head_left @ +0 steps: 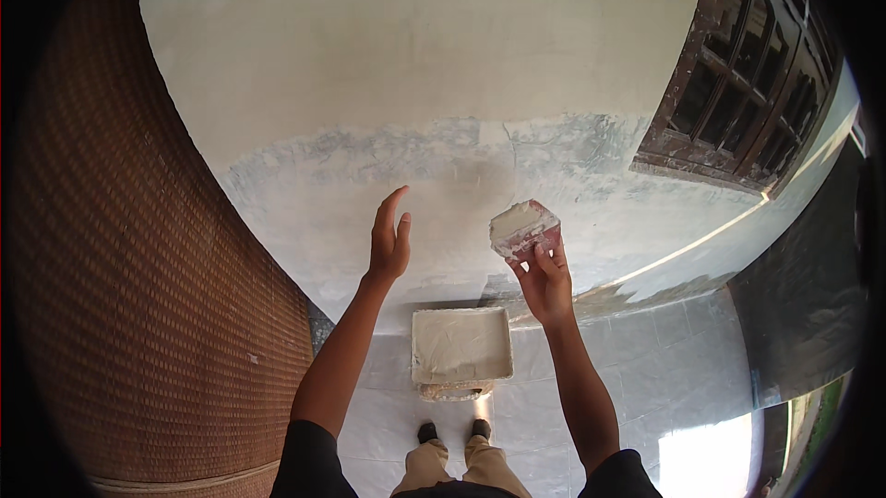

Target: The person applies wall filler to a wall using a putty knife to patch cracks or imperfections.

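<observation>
Head view: whitish rectangular tray (510, 343) of cream paste (460, 346) below, between your left hand (390, 249) (fingers extended) and right hand (546, 290), which grips a paste-smeared, flat dark-red plate (546, 235).

Woven panel (166, 267), wooden window (741, 83)

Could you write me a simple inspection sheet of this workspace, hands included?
Surface: pale plastered wall, crossed by a patchy grey band.
Job's things: dark red flat plate coated with off-white paste; shallow pale rectangular tray holding similar paste.
Clutter: nothing clearly seen.
Hands: right hand grips the plate; left hand empty, fingers apart from thumb.
Cables: nothing seen.
Surroundings: brown woven panel left; brown wooden window right; pale grey floor below.
</observation>
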`<act>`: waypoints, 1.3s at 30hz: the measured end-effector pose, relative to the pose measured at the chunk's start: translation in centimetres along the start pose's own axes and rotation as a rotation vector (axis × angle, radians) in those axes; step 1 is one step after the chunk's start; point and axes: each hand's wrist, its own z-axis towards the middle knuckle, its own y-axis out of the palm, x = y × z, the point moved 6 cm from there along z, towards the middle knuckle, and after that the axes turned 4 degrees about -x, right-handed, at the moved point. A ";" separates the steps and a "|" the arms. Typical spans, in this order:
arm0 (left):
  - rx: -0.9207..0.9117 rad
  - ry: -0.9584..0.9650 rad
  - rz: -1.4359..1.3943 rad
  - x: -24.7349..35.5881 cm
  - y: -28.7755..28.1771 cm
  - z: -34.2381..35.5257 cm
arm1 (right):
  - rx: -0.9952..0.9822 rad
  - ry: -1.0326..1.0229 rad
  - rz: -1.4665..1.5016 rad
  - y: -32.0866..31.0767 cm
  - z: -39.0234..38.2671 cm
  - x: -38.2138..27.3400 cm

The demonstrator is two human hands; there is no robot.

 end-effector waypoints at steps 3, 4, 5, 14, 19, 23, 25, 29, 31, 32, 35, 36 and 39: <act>0.021 0.108 0.011 4.3 -1.4 4.9 | -0.100 -0.119 -0.060 3.5 2.1 -4.8; 0.029 0.146 0.018 5.8 -1.6 6.4 | -0.110 -0.138 -0.063 4.1 2.6 -6.5; 0.032 0.172 0.013 7.1 -1.8 7.9 | -0.121 -0.156 -0.065 4.8 3.1 -8.0; 0.088 0.390 0.141 17.3 -1.3 19.3 | -0.175 -0.406 -0.232 8.4 7.8 -21.1; 0.159 0.566 0.283 21.8 0.8 24.6 | -0.166 -0.544 -0.406 8.7 10.8 -27.2; 0.224 0.641 0.377 25.2 2.8 28.2 | -0.077 -0.780 -0.706 10.0 13.5 -32.1; 0.258 0.644 0.422 26.5 3.1 29.3 | 0.062 -0.999 -1.085 11.7 13.9 -33.9; 0.289 0.676 0.512 27.2 4.1 32.1 | 0.010 -1.374 -1.420 14.4 16.2 -34.7; 0.329 0.689 0.574 27.9 4.3 32.6 | -0.011 -1.423 -1.374 15.1 17.4 -34.9; 0.328 0.694 0.576 28.1 4.5 32.6 | -0.010 -1.510 -1.441 15.6 17.8 -35.0; 0.339 0.674 0.613 27.4 4.5 33.4 | -0.001 -1.631 -1.521 17.1 18.9 -34.8; 0.365 0.673 0.660 27.2 4.6 33.4 | 0.029 -1.677 -1.549 17.5 19.2 -34.8; 0.417 0.679 0.731 26.6 4.8 33.6 | 0.082 -1.756 -1.603 18.5 20.3 -34.6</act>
